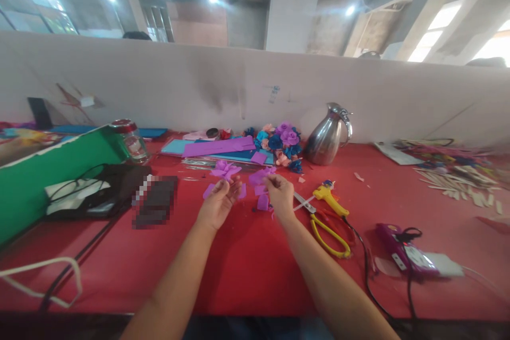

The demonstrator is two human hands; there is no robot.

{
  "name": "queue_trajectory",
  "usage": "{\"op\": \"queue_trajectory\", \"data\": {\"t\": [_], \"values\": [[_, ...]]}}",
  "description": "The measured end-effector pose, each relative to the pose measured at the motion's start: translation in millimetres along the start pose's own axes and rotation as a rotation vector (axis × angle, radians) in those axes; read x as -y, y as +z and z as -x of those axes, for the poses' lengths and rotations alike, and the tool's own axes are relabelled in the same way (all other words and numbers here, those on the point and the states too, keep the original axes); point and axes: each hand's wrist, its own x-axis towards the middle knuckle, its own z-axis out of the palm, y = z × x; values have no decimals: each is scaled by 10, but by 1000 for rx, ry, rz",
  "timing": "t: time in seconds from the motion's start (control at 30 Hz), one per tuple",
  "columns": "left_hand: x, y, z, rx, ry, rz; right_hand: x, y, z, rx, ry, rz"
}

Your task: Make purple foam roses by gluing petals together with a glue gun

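In the middle of the head view my left hand [220, 202] is closed on a purple paper flower [225, 169], its petals spread above my fingertips. To its right my right hand [280, 195] pinches a loose purple paper petal [260, 175]. The flower and the petal are apart. Cut purple paper pieces [263, 202] lie on the red table [247, 271] between and around my hands. Just right of my right hand lie scissors [330, 239] with yellow and red handles and a yellow glue gun [331, 200].
Behind my hands are purple paper strips [219, 146] and finished paper flowers [285, 135]. A steel jug [324, 135] stands back right. A purple power strip [410, 252] with cables lies right. At left are a glass jar [135, 143], a green board [59, 170] and a black bag [107, 186].
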Motion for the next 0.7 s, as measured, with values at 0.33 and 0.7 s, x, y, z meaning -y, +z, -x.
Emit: {"op": "queue_trajectory", "data": {"t": [0.33,0.7], "values": [[-14,-5,-30,-141,154,-1,-152,-182,-112,329,-343,875],[-11,-10,-38,-127,204,-63,-47,51,134,414,-428,852]]}}
